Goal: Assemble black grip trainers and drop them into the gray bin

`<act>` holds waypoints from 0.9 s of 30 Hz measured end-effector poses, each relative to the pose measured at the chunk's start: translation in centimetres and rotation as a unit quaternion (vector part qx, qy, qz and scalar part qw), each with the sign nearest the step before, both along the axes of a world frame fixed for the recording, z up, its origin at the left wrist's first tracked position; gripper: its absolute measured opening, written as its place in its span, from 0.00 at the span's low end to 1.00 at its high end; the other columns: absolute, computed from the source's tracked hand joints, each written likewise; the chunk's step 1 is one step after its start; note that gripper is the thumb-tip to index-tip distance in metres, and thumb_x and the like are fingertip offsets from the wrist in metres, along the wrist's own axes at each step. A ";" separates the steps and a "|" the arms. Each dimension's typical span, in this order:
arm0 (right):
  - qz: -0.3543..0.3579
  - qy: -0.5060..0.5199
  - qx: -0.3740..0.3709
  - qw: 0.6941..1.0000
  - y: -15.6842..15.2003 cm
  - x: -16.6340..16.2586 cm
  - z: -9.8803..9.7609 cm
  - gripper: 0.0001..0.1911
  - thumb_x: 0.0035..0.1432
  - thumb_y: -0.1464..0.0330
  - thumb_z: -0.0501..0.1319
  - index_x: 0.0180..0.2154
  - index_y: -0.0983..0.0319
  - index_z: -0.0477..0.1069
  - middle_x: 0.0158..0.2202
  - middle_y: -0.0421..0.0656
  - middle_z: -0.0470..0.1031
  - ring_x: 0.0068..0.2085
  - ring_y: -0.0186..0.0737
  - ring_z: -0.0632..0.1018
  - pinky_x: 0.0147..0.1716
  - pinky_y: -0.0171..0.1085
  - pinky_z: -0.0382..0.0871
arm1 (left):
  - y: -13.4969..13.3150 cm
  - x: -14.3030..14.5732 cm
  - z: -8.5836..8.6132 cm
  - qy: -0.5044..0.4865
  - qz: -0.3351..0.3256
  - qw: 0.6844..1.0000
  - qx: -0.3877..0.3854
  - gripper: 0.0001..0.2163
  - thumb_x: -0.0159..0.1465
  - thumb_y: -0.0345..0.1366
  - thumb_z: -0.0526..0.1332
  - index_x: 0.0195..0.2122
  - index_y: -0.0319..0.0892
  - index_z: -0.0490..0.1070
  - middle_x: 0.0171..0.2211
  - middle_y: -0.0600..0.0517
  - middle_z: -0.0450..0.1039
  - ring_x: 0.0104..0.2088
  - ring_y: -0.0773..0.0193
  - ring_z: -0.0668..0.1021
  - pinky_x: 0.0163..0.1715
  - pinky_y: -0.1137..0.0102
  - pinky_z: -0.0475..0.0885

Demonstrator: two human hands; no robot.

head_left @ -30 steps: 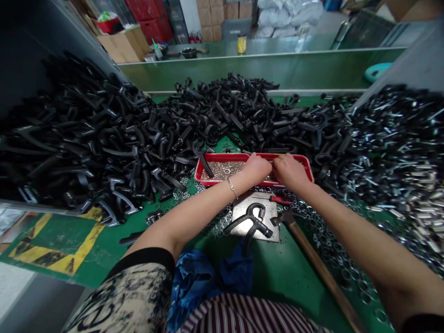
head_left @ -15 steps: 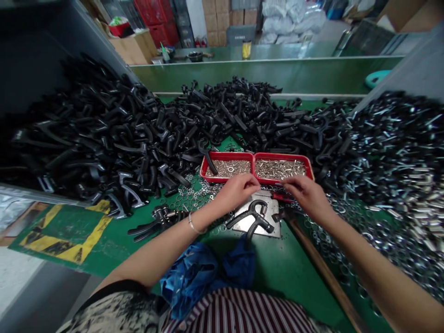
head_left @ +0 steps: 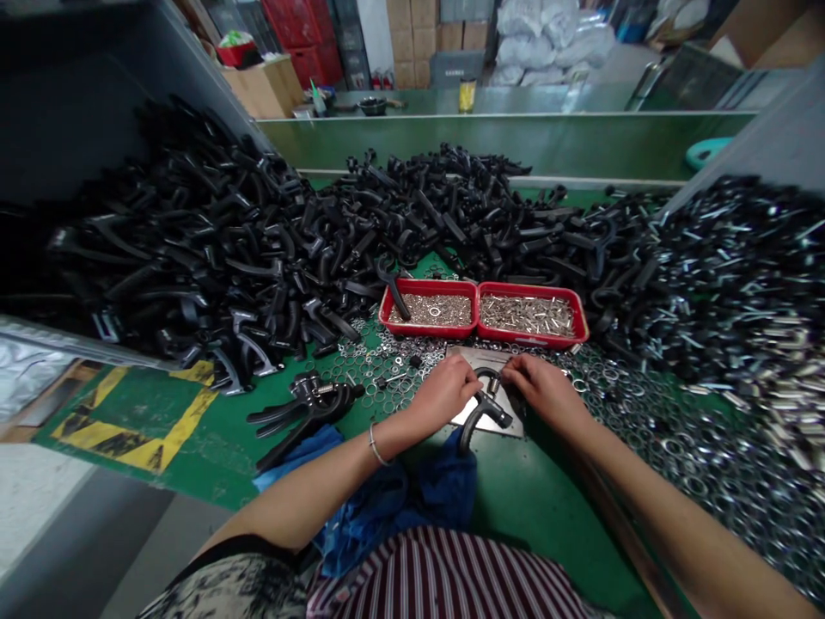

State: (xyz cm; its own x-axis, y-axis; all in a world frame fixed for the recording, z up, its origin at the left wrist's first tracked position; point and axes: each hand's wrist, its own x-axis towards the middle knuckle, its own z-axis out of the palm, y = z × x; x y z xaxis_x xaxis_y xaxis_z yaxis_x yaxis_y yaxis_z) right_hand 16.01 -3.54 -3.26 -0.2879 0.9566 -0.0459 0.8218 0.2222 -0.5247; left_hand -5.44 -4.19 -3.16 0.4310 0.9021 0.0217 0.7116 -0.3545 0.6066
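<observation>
A black hand-grip exerciser [head_left: 487, 411] with a coil spring lies on a small metal plate [head_left: 509, 425] in front of me. My left hand [head_left: 444, 391] is over its left side, fingertips pinched together; what they hold, if anything, is too small to make out. On the other side, my right hand [head_left: 541, 391] has its fingers closed close to the spring, their contents hidden. A hammer's wooden handle [head_left: 622, 533] runs under my right forearm, its head covered by the hand. Several assembled black grips [head_left: 309, 404] lie to the left.
Two red trays [head_left: 528, 340] of small metal pins and pieces stand beyond the plate. Black handles [head_left: 258, 232] are heaped left and behind. Loose metal rings [head_left: 644, 430] and silver tubes [head_left: 786, 361] spread at right. A blue cloth [head_left: 444, 490] lies by my lap.
Both hands have come back from the near edges of the red trays to the exerciser on the plate. The right hand now covers the hammer head. The view has shifted slightly.
</observation>
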 end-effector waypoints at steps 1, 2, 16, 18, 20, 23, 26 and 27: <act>0.003 -0.031 0.004 1.000 -0.1 -0.2 0.2 0.10 0.67 0.64 0.53 0.38 0.60 0.70 0.37 0.45 0.78 0.38 0.43 0.77 0.36 0.37 0.65 | -0.1 0.1 0.0 0.018 -0.006 1.000 0.015 0.07 0.67 0.35 0.60 0.34 0.38 0.72 0.38 0.48 0.72 0.43 0.59 0.74 0.46 0.65 0.69; 0.012 -0.071 0.015 0.997 -0.2 -0.5 0.5 0.10 0.67 0.64 0.53 0.38 0.60 0.70 0.37 0.46 0.78 0.38 0.44 0.76 0.36 0.37 0.65 | -0.1 0.3 0.0 0.041 -0.020 0.998 0.036 0.07 0.68 0.36 0.59 0.35 0.38 0.72 0.38 0.47 0.72 0.43 0.58 0.74 0.46 0.65 0.69; 0.033 -0.240 0.127 0.962 -4.3 3.2 1.3 0.13 0.65 0.58 0.56 0.39 0.61 0.66 0.38 0.54 0.74 0.41 0.56 0.74 0.39 0.47 0.67 | -1.3 0.0 -0.5 0.172 -0.176 0.951 0.185 0.13 0.73 0.35 0.49 0.40 0.40 0.72 0.40 0.48 0.72 0.42 0.57 0.72 0.43 0.64 0.67; 0.016 -0.255 0.100 0.962 -6.7 4.9 0.3 0.13 0.63 0.56 0.57 0.34 0.59 0.65 0.34 0.53 0.73 0.38 0.58 0.74 0.36 0.49 0.67 | -1.8 0.1 -0.6 0.176 -0.181 0.949 0.187 0.14 0.73 0.36 0.48 0.40 0.40 0.72 0.40 0.47 0.72 0.42 0.57 0.72 0.43 0.63 0.67; 0.003 -0.218 0.058 0.974 -8.3 5.9 -0.6 0.12 0.62 0.57 0.58 0.31 0.57 0.64 0.32 0.51 0.73 0.37 0.57 0.74 0.35 0.49 0.68 | -2.6 0.3 -0.4 0.176 -0.170 0.952 0.185 0.15 0.73 0.41 0.49 0.42 0.38 0.72 0.43 0.45 0.73 0.44 0.55 0.72 0.44 0.62 0.67; -0.060 -0.085 0.010 0.995 -9.1 6.2 -0.7 0.11 0.61 0.57 0.58 0.33 0.56 0.62 0.33 0.47 0.74 0.35 0.51 0.76 0.34 0.46 0.70 | -4.0 0.3 0.0 0.183 -0.136 0.956 0.182 0.17 0.72 0.44 0.51 0.50 0.37 0.70 0.52 0.43 0.71 0.49 0.52 0.71 0.48 0.59 0.67; -0.096 0.052 -0.055 0.992 -8.5 5.2 1.0 0.12 0.64 0.55 0.55 0.39 0.56 0.63 0.31 0.43 0.74 0.28 0.45 0.76 0.28 0.42 0.70 | -4.9 0.3 0.1 0.183 -0.100 0.964 0.167 0.17 0.71 0.40 0.53 0.56 0.37 0.66 0.56 0.43 0.69 0.53 0.51 0.69 0.49 0.58 0.66; -0.091 0.078 -0.068 0.991 -8.3 4.7 1.7 0.12 0.65 0.55 0.53 0.40 0.55 0.63 0.30 0.42 0.75 0.26 0.44 0.76 0.28 0.41 0.70 | -5.1 0.3 0.0 0.181 -0.093 0.966 0.160 0.17 0.71 0.40 0.53 0.56 0.37 0.66 0.56 0.43 0.69 0.53 0.51 0.69 0.50 0.58 0.66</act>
State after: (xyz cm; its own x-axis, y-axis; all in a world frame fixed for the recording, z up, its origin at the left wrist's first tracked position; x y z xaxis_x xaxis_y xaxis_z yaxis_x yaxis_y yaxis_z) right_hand 20.73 -11.81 -1.58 -0.1251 0.9813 -0.1460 0.7490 -0.0031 -0.6626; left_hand -5.12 -9.29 -3.12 0.6169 0.7800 0.1046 0.7620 -0.6253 0.1682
